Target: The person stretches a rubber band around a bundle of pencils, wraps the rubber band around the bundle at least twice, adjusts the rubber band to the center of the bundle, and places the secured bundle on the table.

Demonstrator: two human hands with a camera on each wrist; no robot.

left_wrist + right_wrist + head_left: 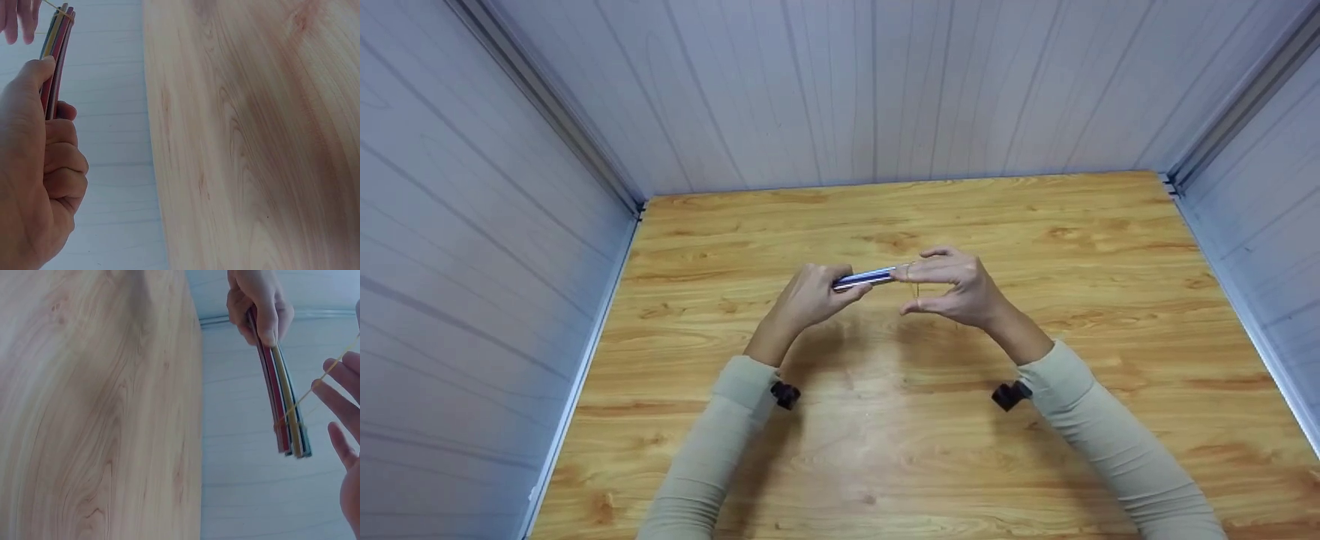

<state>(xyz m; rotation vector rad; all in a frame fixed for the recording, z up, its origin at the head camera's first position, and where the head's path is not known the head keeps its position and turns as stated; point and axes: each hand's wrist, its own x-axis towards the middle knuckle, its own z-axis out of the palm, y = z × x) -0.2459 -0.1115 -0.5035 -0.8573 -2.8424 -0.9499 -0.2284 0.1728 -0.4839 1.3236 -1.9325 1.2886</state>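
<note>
My left hand [808, 298] grips a bundle of slim coloured pencils [864, 280], with the thumb laid along it. Red, yellow and green pencils [288, 391] show side by side in the right wrist view, their flat ends pointing away from that hand. A thin yellow rubber band [297, 404] crosses the bundle near those ends and stretches out to my right hand [960, 289]. The right fingers and thumb are spread apart, and the band runs taut over the fingertips. Both hands hold the bundle raised over the wooden table [870, 435].
Pale panelled walls stand behind the table [825, 90], on the left [472, 247] and on the right [1260, 225]. A small black device [785, 395] is on the left wrist, and another black device [1009, 395] on the right.
</note>
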